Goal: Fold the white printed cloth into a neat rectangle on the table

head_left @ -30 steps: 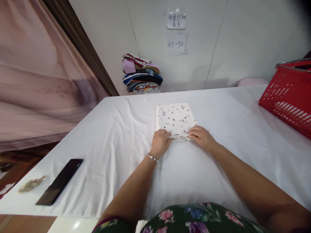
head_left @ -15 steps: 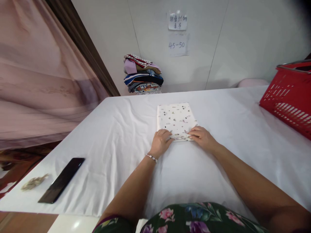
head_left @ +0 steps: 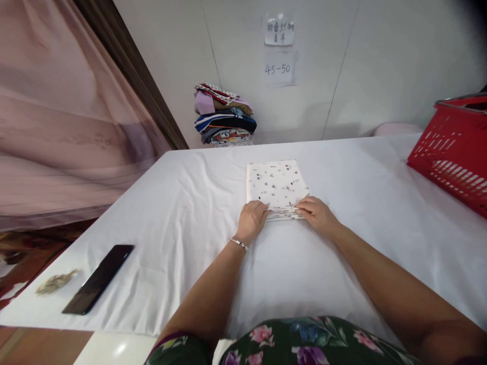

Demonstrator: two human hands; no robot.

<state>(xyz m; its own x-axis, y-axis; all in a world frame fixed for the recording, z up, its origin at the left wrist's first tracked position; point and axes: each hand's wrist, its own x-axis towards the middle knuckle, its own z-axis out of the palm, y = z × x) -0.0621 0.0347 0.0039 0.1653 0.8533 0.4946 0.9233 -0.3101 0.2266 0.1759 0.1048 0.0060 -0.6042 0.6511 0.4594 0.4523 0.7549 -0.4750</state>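
Observation:
A white cloth [head_left: 276,182] with small scattered prints lies folded into a thick rectangle on the white-covered table. Its layered near edge faces me. My left hand [head_left: 253,220] grips the near left corner, fingers on top and the thumb hidden from view. At the near right corner, my right hand [head_left: 318,215] pinches the layers between thumb and fingers. The cloth's far part rests flat between and beyond both hands.
A black phone [head_left: 99,280] and a small beige bundle [head_left: 57,282] lie at the table's left. To the right stands a red basket [head_left: 452,152]. A stack of folded fabrics [head_left: 225,116] rises beyond the far edge, below two paper signs [head_left: 280,68]. A pink curtain [head_left: 68,116] hangs at left.
Both hands keep hold of the cloth's near corners. The left thumb, visible earlier at the layered edge, is now out of sight. The view has shifted very slightly.

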